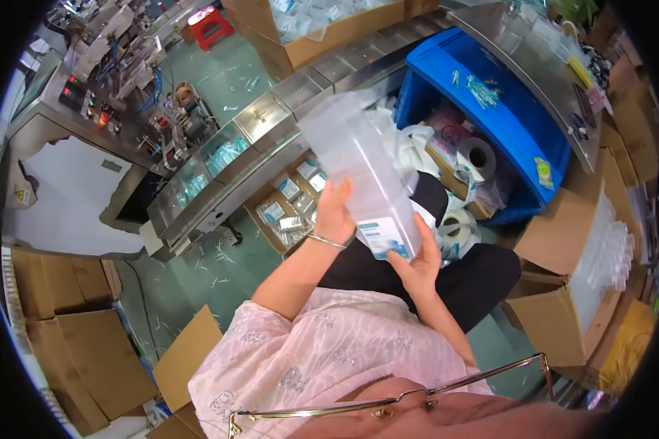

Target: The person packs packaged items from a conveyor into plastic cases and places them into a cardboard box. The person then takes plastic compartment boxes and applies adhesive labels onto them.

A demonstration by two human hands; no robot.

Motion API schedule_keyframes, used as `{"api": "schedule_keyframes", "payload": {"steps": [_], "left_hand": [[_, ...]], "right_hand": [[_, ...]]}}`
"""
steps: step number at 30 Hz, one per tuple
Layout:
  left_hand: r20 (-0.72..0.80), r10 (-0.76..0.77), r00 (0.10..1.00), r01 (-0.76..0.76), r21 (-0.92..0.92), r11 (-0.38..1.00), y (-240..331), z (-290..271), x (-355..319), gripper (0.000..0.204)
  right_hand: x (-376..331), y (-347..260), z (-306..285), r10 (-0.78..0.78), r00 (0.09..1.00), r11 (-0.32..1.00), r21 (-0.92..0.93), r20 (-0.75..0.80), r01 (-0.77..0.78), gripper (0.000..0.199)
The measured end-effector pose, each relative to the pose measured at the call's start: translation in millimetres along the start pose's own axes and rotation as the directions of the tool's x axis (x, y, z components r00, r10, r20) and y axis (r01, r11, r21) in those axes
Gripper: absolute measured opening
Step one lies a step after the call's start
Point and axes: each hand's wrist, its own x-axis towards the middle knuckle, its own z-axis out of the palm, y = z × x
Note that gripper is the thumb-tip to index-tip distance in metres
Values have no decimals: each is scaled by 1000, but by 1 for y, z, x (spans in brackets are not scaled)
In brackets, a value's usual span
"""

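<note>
Both hands, left hand (pixel 334 212) and right hand (pixel 419 265), clamp a stack of clear plastic boxes (pixel 362 175): light, stiff, slippery-looking; best gripped by its lower sides.

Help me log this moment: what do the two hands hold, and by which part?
Both hold one stack of clear plastic containers at its labelled lower end: the left hand grips its left side, the right hand supports it from beneath.
</note>
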Motion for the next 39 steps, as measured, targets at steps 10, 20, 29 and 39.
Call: {"api": "schedule_keyframes", "payload": {"steps": [10, 20, 29, 39], "left_hand": [[-158, 341, 927, -349, -31, 936, 70, -16, 10, 61], [17, -293, 956, 281, -335, 899, -60, -60, -24, 63], [14, -349, 937, 325, -398, 858, -62, -61, -11, 60], [-70, -357, 932, 335, -211, 918, -34, -76, 11, 53]], "right_hand": [[44, 14, 14, 78, 882, 979, 130, 466, -156, 68], [34, 32, -59, 64, 820, 650, -647, 568, 398, 25], [47, 40, -54, -2, 751, 605, -597, 660, 526, 16], [-67, 6, -93, 58, 981, 994, 100, -184, -40, 10]]}}
